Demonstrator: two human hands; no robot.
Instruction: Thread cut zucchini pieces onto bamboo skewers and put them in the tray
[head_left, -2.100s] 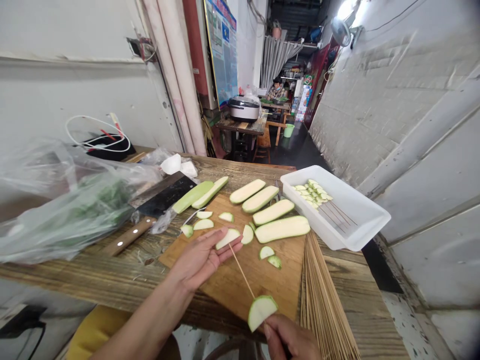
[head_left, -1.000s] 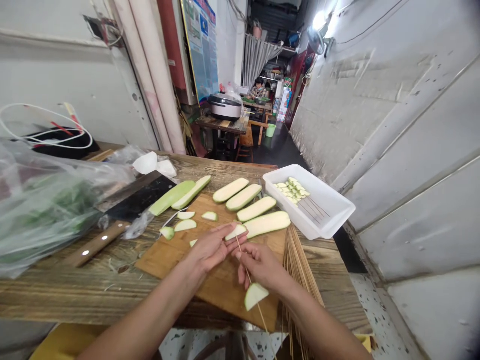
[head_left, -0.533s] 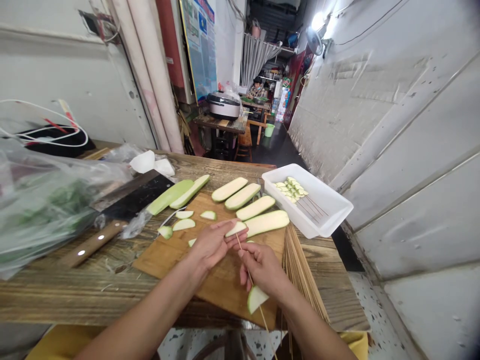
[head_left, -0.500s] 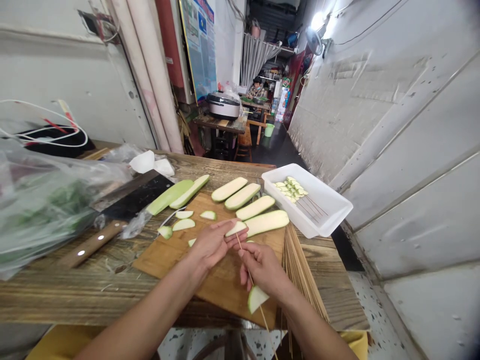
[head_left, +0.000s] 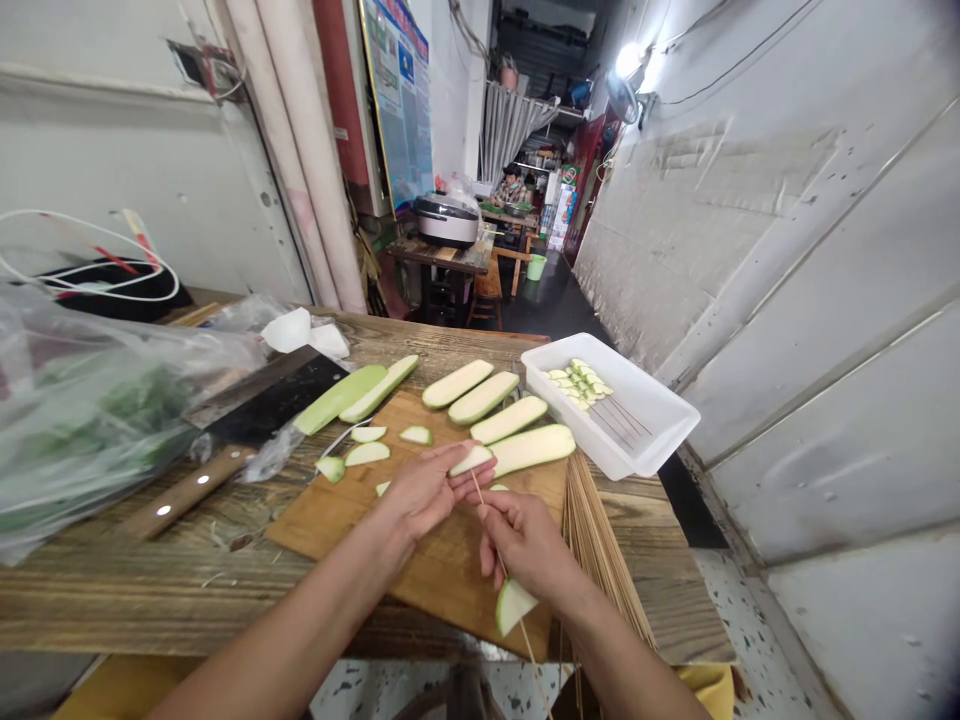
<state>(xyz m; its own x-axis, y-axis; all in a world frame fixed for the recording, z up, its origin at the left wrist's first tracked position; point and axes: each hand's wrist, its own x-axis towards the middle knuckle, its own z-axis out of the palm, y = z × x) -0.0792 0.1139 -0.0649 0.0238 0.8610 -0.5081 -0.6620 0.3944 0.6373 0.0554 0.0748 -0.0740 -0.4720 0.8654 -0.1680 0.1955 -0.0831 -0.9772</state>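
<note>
My left hand [head_left: 424,490] pinches a pale green-edged slice [head_left: 471,460] over the cutting board [head_left: 442,580]. Closed around a thin wooden skewer [head_left: 534,655], my right hand [head_left: 525,540] holds its upper end against that slice. Another slice [head_left: 514,606] is threaded on the skewer below my right hand. Several loose slices [head_left: 367,453] lie on the board's left part. Halved long green vegetables [head_left: 534,450] rest at its back edge, cut faces up. A bundle of bare skewers [head_left: 600,550] lies to the right of the board.
A white tray [head_left: 652,415] with filled skewers stands at the back right. On the left are a cleaver [head_left: 262,400] with a wooden handle and a plastic bag [head_left: 112,410] of greens. A person [head_left: 512,186] sits far back, beyond a cooker [head_left: 447,218].
The camera view has shifted slightly. Both hands keep nearly the same pose, with the slice and skewer still between them.
</note>
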